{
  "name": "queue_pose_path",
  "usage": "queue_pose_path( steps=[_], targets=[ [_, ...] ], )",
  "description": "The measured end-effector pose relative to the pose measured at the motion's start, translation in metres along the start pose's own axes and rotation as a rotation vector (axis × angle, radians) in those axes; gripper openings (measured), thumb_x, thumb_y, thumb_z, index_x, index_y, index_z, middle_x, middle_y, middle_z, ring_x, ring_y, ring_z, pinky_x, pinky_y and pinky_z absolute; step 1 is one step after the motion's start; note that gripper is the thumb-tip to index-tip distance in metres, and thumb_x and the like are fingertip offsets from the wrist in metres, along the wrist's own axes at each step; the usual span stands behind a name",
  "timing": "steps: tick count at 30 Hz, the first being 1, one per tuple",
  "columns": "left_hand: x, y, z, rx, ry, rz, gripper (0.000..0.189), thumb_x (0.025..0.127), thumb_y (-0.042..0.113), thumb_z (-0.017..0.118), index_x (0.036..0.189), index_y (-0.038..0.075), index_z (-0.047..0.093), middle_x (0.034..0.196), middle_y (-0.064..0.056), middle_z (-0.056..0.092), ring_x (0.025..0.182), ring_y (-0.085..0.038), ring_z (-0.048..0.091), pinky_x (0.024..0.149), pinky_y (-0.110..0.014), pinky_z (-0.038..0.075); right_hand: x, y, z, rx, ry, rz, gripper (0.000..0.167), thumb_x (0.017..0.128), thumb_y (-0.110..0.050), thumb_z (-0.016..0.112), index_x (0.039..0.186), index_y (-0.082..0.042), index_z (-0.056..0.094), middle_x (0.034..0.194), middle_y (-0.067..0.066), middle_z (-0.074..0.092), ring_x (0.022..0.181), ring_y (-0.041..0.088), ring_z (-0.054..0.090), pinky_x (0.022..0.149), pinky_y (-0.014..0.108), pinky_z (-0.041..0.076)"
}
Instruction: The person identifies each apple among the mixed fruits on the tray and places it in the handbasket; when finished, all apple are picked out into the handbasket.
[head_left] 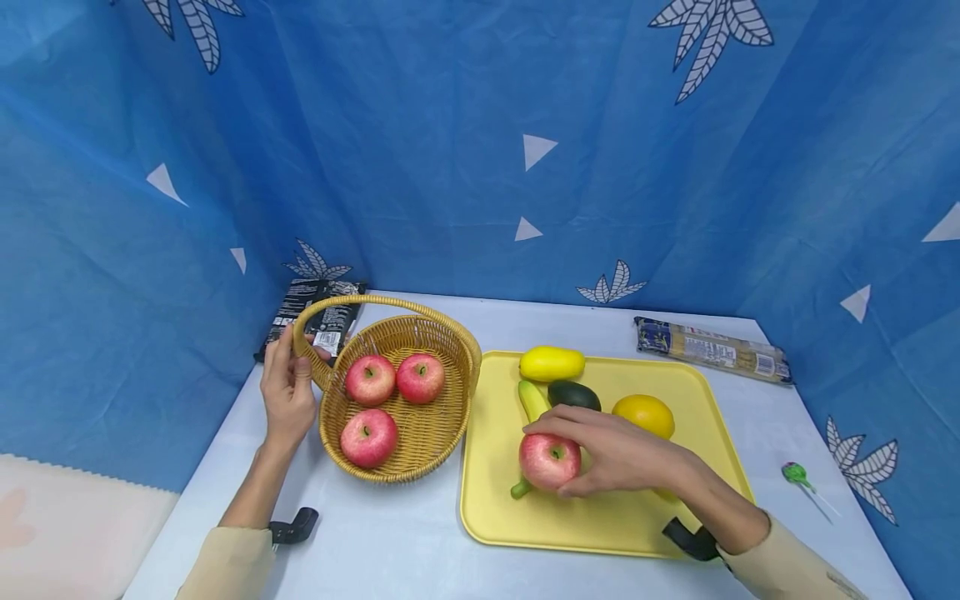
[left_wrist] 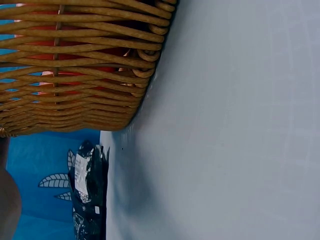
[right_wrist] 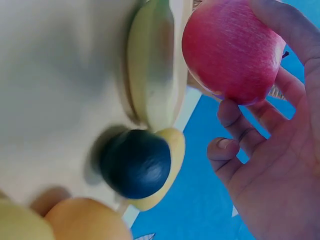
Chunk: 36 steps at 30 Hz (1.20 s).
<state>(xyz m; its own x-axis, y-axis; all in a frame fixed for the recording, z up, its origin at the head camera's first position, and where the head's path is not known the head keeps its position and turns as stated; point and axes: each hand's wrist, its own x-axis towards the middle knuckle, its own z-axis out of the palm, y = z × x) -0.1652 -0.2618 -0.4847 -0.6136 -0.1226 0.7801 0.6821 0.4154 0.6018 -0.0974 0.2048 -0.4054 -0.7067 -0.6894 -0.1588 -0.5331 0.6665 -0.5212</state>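
My left hand [head_left: 288, 392] grips the handle of a wicker basket [head_left: 457, 417] at its left side. Inside the basket lie several red apples, one of them the front apple [head_left: 369, 437]. With thumb and fingers, my right hand [head_left: 611, 450] holds another red apple [head_left: 550, 462] above the yellow tray [head_left: 600, 537]. In the right wrist view this apple [right_wrist: 232, 50] is clear of the tray surface. A banana [head_left: 533, 400] lies partly hidden beneath it. Beside these are a dark green avocado-like fruit [head_left: 573, 394], a yellow elongated fruit [head_left: 552, 364] and an orange-yellow round fruit [head_left: 645, 415].
Behind the basket lies a black packet [head_left: 300, 300]. A long clear packet of noodle-like sticks [head_left: 712, 348] is at the back right, and a green-wrapped lollipop [head_left: 798, 475] lies right of the tray. A blue patterned curtain [head_left: 450, 167] encloses the white table [head_left: 390, 542].
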Motion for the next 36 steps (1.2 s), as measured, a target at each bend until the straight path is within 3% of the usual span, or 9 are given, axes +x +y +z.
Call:
queue_pose_path(
  steps=[7, 14, 20, 26, 32, 36],
  targets=[
    [0.003, 0.011, 0.002, 0.011, -0.007, -0.001, 0.062, 0.098, -0.02, 0.038, 0.155, 0.005, 0.032, 0.128, 0.012, 0.05, 0.092, -0.014, 0.063, 0.079, -0.014, 0.049, 0.017, -0.014, -0.004, -0.056, 0.019, -0.054, 0.074, 0.074, -0.069, 0.078, 0.139, -0.053, 0.048, 0.138, -0.027, 0.048, 0.115, 0.0, 0.053, 0.093, 0.034, 0.054],
    [0.007, 0.025, 0.003, 0.0, -0.004, 0.011, 0.061, 0.099, -0.019, 0.038, 0.154, 0.005, 0.033, 0.127, 0.008, 0.051, 0.092, -0.016, 0.063, 0.079, -0.014, 0.049, 0.032, -0.023, -0.01, -0.099, 0.051, -0.159, 0.075, 0.076, -0.074, 0.071, 0.142, -0.047, 0.049, 0.138, -0.024, 0.049, 0.117, 0.001, 0.053, 0.094, 0.035, 0.053],
    [0.007, 0.021, 0.003, 0.006, 0.003, 0.032, 0.06, 0.098, -0.021, 0.038, 0.153, 0.002, 0.033, 0.126, 0.003, 0.054, 0.091, -0.018, 0.064, 0.077, -0.014, 0.049, 0.04, -0.03, -0.011, -0.123, 0.043, -0.188, 0.08, 0.074, -0.079, 0.067, 0.145, -0.047, 0.046, 0.14, -0.024, 0.048, 0.12, 0.001, 0.051, 0.095, 0.036, 0.052],
    [0.002, 0.005, 0.002, 0.011, 0.001, 0.027, 0.06, 0.098, -0.02, 0.038, 0.153, 0.003, 0.033, 0.127, 0.005, 0.053, 0.091, -0.017, 0.064, 0.078, -0.014, 0.049, 0.047, -0.037, -0.012, -0.118, 0.033, -0.201, 0.079, 0.075, -0.072, 0.074, 0.145, -0.05, 0.044, 0.141, -0.024, 0.047, 0.12, -0.001, 0.05, 0.098, 0.037, 0.05],
    [0.0, -0.003, 0.001, 0.018, 0.003, 0.033, 0.059, 0.098, -0.019, 0.04, 0.153, 0.003, 0.033, 0.122, -0.017, 0.055, 0.093, -0.014, 0.064, 0.078, -0.013, 0.048, 0.054, -0.043, -0.012, -0.102, 0.031, -0.23, 0.077, 0.079, -0.067, 0.075, 0.146, -0.048, 0.044, 0.142, -0.025, 0.046, 0.121, -0.002, 0.049, 0.096, 0.036, 0.051],
    [0.002, 0.004, 0.0, 0.02, -0.009, 0.018, 0.061, 0.098, -0.02, 0.039, 0.154, 0.004, 0.032, 0.125, -0.005, 0.055, 0.093, -0.015, 0.063, 0.078, -0.013, 0.048, 0.059, -0.046, -0.012, -0.1, 0.033, -0.249, 0.077, 0.08, -0.069, 0.072, 0.148, -0.046, 0.044, 0.144, -0.024, 0.046, 0.123, -0.001, 0.049, 0.097, 0.036, 0.051]
  ],
)
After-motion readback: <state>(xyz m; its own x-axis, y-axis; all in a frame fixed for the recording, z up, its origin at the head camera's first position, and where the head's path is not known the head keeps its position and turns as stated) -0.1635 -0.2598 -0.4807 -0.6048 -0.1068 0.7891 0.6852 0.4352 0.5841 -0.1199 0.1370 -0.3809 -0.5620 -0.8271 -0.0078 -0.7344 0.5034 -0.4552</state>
